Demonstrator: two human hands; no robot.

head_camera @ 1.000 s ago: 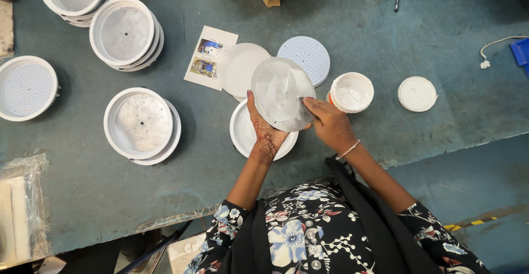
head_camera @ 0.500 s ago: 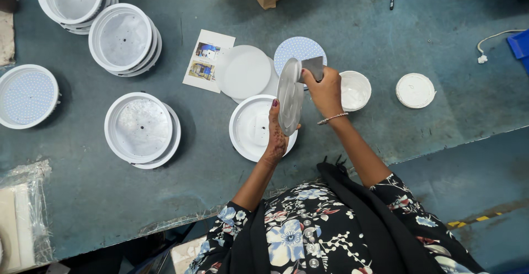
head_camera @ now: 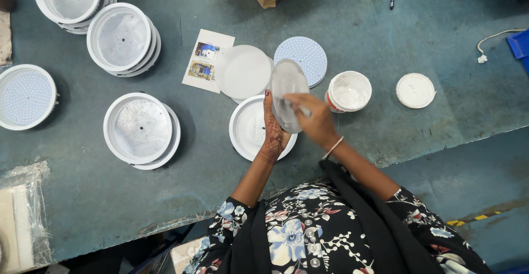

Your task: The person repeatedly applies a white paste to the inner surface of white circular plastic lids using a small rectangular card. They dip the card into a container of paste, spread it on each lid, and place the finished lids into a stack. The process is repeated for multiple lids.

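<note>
Around the hands, on the blue-green worktable (head_camera: 386, 37), lie many round white parts. Just left of the left hand's fingertips sits a frosted white disc (head_camera: 242, 71), with a printed leaflet (head_camera: 207, 60) beyond it. Above the fingers, partly hidden behind the held piece, lies a pale blue dotted disc (head_camera: 306, 58). Just right of the right hand stands an open white tub (head_camera: 349, 91), and its lid (head_camera: 415, 90) lies well apart further right. Far to the left are shallow white housings: one stack (head_camera: 141, 129) near the table's front edge, two more stacks (head_camera: 122, 38) at the top left, and a dotted one (head_camera: 25, 96) at the left edge.

Under both hands lies a white round housing (head_camera: 250, 128), largely covered by the left wrist. The left hand (head_camera: 274, 128) holds a clear round cover (head_camera: 287, 93) upright and tilted above that housing, fingers pressed together along its left rim. The right hand (head_camera: 315, 121) touches the cover's lower right face, fingers pinched on a small pale item, too blurred to identify.
</note>
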